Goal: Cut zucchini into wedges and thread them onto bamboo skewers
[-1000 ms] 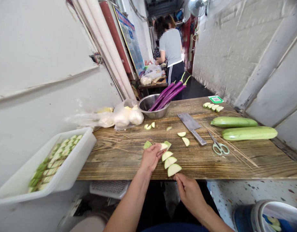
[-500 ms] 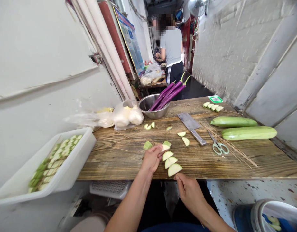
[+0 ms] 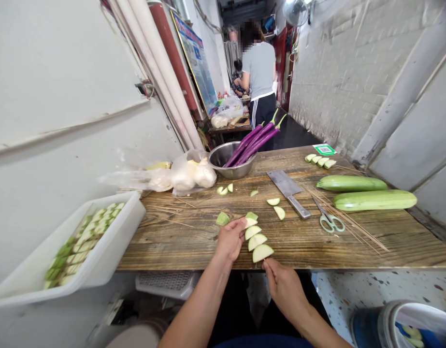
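Note:
Near the front edge of the wooden table, several half-moon zucchini slices sit in a row on a thin wooden skewer. My left hand pinches the farthest slice between thumb and fingers. At the near end, my right hand is closed on the skewer, most of which the slices and my fingers hide. Just beyond my left hand lie green zucchini end pieces. Two loose slices rest to the right, close to a cleaver.
Scissors, loose skewers and two whole zucchini lie at right. A metal bowl holds purple eggplants. A white tub of skewered slices stands left, a bucket lower right. One person stands beyond.
Both hands keep their grips on the slice and the skewer, almost still. The view has shifted very slightly.

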`<state>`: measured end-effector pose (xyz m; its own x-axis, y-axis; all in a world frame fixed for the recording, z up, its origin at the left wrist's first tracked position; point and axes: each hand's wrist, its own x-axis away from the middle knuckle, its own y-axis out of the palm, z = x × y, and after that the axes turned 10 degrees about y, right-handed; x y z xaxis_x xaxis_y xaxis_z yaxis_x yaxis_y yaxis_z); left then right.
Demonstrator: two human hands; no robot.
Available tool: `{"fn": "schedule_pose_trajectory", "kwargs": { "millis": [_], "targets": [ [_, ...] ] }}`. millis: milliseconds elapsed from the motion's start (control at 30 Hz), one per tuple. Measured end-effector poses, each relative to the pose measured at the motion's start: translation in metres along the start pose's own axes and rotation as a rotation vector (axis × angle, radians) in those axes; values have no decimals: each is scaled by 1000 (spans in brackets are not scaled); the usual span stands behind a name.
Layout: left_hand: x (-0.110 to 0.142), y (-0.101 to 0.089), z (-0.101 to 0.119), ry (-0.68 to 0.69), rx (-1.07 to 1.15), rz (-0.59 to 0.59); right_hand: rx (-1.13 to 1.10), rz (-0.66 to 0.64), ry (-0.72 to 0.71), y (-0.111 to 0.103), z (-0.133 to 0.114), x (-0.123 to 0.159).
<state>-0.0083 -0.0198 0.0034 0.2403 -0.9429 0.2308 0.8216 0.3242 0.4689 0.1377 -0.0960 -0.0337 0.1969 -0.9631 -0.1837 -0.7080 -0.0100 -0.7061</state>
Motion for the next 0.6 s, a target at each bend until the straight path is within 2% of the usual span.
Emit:
{"fn": "schedule_pose_trajectory", "kwargs": {
  "millis": [200, 367, 500, 600],
  "targets": [
    [-3, -3, 2, -6, 3, -9, -9, 43, -15, 6, 5, -5],
    [1, -1, 8, 7, 163, -149, -126, 112, -65, 6, 5, -18],
    [16, 1, 14, 19, 214, -264, -157, 160, -94, 9, -5, -24],
    [28, -4, 15, 104, 221, -248, -176, 167, -120, 15, -19, -29]
  ]
}}
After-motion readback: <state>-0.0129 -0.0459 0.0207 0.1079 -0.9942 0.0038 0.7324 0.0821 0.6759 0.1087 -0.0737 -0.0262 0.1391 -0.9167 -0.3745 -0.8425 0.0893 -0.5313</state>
